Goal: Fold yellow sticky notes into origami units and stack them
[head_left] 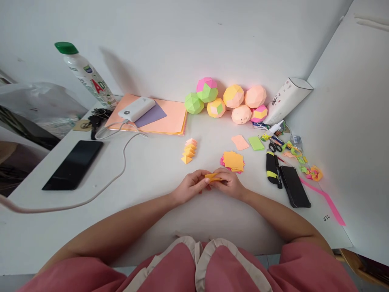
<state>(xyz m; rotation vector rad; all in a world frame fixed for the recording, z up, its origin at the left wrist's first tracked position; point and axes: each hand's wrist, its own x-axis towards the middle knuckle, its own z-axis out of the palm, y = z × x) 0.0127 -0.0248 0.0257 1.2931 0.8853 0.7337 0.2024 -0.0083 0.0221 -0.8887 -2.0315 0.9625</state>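
Between my left hand [194,184] and my right hand [229,182] is a small folded orange paper [213,177]. The fingers of both hands are closed on it, low over the table near its front edge. My fingertips hide part of the folds. Just beyond my right hand lies a loose stack of orange and pink paper squares [233,161]. Past my left hand, a row of several folded paper pieces [189,151], orange in front and peach at the back, overlaps on the table.
Faceted paper balls [234,96] line the wall. Peach [240,142] and green [256,143] papers lie mid-table. At right are scissors [275,146], a cutter [272,167] and a black phone [294,186]. At left are a black tablet [73,165], power bank [136,108], cable [124,156] and bottle [89,77].
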